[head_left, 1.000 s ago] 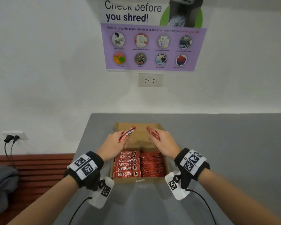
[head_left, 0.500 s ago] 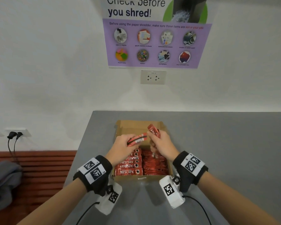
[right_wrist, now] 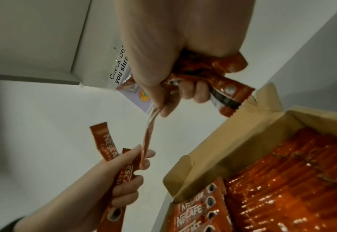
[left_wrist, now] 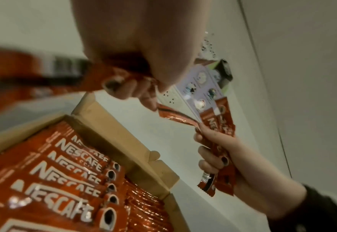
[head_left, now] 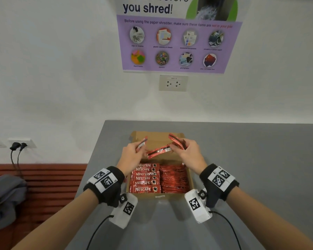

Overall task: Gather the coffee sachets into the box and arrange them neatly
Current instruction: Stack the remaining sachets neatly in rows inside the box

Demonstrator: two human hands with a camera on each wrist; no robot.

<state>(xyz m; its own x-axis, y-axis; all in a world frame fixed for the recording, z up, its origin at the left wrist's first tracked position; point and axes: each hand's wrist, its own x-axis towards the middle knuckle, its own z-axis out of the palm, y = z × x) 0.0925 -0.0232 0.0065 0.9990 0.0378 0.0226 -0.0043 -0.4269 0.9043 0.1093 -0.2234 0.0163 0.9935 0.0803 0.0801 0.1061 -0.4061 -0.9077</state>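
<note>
Head view: both hands above box (head_left: 172,196); left hand (head_left: 132,156) grips sachets (head_left: 142,143); right hand (head_left: 190,154) clutches others, pinching one.

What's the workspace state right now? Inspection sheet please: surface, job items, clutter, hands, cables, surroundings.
Surface: grey table, against a white wall.
Job's things: open cardboard box with two rows of sachets; one sachet is held across the gap between both hands.
Clutter: nothing seen on the table.
Grippers: left hand and right hand each grip sachets above the box.
Cables: wrist leads trail toward the viewer; two plugs sit in a wall outlet.
Surroundings: shredder poster, socket, grey cloth at left.
</note>
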